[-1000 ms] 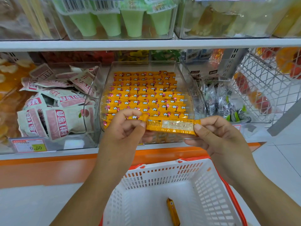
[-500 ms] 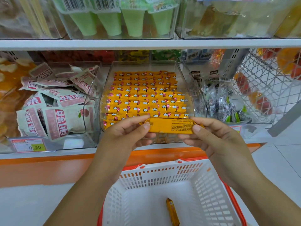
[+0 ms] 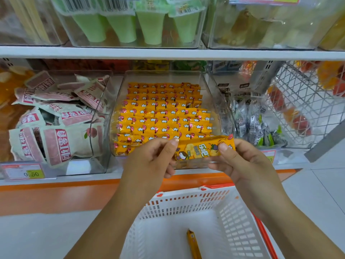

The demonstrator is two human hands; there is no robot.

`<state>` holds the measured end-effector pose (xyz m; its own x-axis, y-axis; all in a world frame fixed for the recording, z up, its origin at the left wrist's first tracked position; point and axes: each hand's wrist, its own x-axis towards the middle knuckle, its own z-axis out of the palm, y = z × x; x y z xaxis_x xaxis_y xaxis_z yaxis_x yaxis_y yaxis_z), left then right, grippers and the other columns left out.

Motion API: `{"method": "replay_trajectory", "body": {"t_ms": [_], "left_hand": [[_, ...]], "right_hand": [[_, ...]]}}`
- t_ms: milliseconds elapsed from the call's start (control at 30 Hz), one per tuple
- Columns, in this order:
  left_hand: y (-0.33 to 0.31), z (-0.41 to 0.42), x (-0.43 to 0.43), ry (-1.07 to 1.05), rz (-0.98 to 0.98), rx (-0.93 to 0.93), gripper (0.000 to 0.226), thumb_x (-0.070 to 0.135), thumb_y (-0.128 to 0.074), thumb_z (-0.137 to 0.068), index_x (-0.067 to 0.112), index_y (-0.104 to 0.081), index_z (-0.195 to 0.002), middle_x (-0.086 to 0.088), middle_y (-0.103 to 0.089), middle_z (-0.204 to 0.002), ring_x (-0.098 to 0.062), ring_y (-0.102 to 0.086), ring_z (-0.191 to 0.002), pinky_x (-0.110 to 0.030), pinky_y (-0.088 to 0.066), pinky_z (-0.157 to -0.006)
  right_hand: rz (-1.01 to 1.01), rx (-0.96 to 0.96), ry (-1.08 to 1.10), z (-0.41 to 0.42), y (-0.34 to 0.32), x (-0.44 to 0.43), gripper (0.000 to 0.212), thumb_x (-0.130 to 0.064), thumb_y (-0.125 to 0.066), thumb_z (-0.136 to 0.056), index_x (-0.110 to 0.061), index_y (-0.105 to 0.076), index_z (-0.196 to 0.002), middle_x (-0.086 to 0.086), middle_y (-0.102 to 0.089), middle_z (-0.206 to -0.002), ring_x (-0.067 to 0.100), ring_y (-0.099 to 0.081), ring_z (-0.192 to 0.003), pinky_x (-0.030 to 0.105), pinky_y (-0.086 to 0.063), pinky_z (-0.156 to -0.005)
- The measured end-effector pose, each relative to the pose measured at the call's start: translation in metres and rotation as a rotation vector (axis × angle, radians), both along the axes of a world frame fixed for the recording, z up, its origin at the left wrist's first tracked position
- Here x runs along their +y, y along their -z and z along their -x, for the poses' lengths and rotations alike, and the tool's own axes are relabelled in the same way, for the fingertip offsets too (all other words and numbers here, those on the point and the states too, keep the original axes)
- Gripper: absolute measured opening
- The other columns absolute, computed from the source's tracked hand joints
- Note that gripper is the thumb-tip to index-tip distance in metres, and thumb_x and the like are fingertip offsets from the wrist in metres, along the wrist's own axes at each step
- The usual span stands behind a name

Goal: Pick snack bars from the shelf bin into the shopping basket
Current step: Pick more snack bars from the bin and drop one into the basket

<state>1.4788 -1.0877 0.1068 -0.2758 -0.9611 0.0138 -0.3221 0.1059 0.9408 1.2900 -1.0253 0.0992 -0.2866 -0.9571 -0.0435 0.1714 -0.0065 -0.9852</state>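
Snack bar (image 3: 204,148) pinched between both hands' fingers (image 3: 172,146)

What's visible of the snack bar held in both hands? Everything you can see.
The held snack bar is a long, flat pack in a glossy orange-yellow wrapper, printed face toward the camera: green lettering, a cartoon figure, pale snack pieces. It lies roughly level, right end a little higher. The left hand pinches its left end, the right hand its right end, thumb on the front. It is in front of the clear shelf bin, with the white basket below.
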Motion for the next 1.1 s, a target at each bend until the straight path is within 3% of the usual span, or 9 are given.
{"method": "replay_trajectory", "body": {"t_ms": [67,167,300,433,533,633,833,967,1100], "left_hand": [[0.002,0.002,-0.006,-0.032,0.123,-0.111,0.033,0.06,-0.044,-0.087,0.036,-0.065,-0.081,0.008,-0.065,-0.071,-0.003,-0.062,-0.071,-0.016,-0.049,-0.065],[-0.001,0.009,-0.026,-0.064,0.308,-0.286,0.035,0.053,-0.044,-0.092,0.04,-0.065,-0.116,0.019,-0.06,-0.112,0.002,-0.056,-0.1,-0.013,-0.044,-0.088],[-0.003,0.027,-0.077,0.154,0.42,-0.664,0.057,0.054,-0.038,-0.099,0.034,-0.03,-0.152,0.011,-0.03,-0.157,-0.011,-0.023,-0.145,-0.031,-0.021,-0.116],[0.007,0.045,-0.113,0.297,0.439,-0.883,0.068,0.061,-0.026,-0.099,0.029,-0.01,-0.157,0.002,-0.004,-0.166,-0.017,0.003,-0.152,-0.039,0.002,-0.122],[0.013,0.048,-0.124,0.345,0.451,-0.959,0.069,0.063,-0.017,-0.099,0.03,-0.003,-0.157,0.002,0.005,-0.166,-0.016,0.011,-0.152,-0.042,0.008,-0.122],[0.019,0.043,-0.125,0.375,0.461,-0.957,0.068,0.065,-0.013,-0.098,0.033,-0.002,-0.157,0.005,0.007,-0.165,-0.013,0.014,-0.151,-0.042,0.011,-0.122],[0.017,0.036,-0.124,0.411,0.457,-0.895,0.064,0.065,-0.014,-0.097,0.038,-0.01,-0.155,0.009,0.006,-0.165,-0.01,0.012,-0.151,-0.037,0.015,-0.118],[0.02,0.037,-0.127,0.386,0.481,-0.896,0.071,0.071,-0.005,-0.09,0.041,-0.013,-0.154,0.009,0.002,-0.165,-0.011,0.008,-0.152,-0.038,0.012,-0.12],[0.023,0.039,-0.125,0.354,0.508,-0.895,0.085,0.073,0.008,-0.078,0.04,-0.013,-0.154,0.009,-0.006,-0.165,-0.013,0.003,-0.152,-0.039,0.009,-0.12]], "right_hand": [[0.001,-0.063,0.023,0.0,-0.003,-0.004,0.02,-0.038,-0.074,-0.065,-0.024,-0.073,-0.079,0.003,-0.073,-0.078,0.027,-0.074,-0.084,0.027,-0.058,-0.072],[0.028,0.043,0.075,0.011,-0.014,-0.018,0.022,-0.029,-0.07,-0.075,-0.02,-0.074,-0.095,0.005,-0.075,-0.09,0.028,-0.073,-0.087,0.033,-0.058,-0.082],[0.103,0.543,0.155,0.027,-0.038,-0.051,0.019,-0.016,-0.064,-0.09,-0.019,-0.063,-0.109,-0.006,-0.075,-0.09,0.012,-0.072,-0.084,0.024,-0.056,-0.074],[0.119,0.944,0.152,0.036,-0.049,-0.093,0.022,-0.021,-0.065,-0.092,-0.029,-0.058,-0.112,-0.018,-0.068,-0.087,-0.009,-0.065,-0.08,0.008,-0.048,-0.068],[0.016,1.303,0.024,0.047,-0.058,-0.126,0.025,-0.03,-0.062,-0.095,-0.029,-0.059,-0.12,-0.007,-0.065,-0.099,0.006,-0.062,-0.082,0.027,-0.048,-0.073],[-0.075,1.575,-0.142,0.056,-0.062,-0.16,0.034,-0.037,-0.061,-0.094,-0.029,-0.057,-0.127,0.001,-0.057,-0.109,0.018,-0.056,-0.097,0.029,-0.043,-0.08],[-0.191,1.565,-0.291,0.057,-0.078,-0.205,0.039,-0.044,-0.057,-0.096,-0.036,-0.052,-0.134,-0.006,-0.056,-0.134,0.015,-0.053,-0.119,0.025,-0.038,-0.088],[-0.151,1.445,-0.194,0.064,-0.071,-0.203,0.042,-0.05,-0.056,-0.093,-0.04,-0.052,-0.134,-0.011,-0.055,-0.124,0.007,-0.05,-0.106,0.023,-0.034,-0.086],[-0.098,1.431,-0.242,0.07,-0.066,-0.198,0.028,-0.042,-0.061,-0.093,-0.045,-0.056,-0.12,-0.013,-0.055,-0.114,0.009,-0.053,-0.103,0.027,-0.039,-0.085]]}}
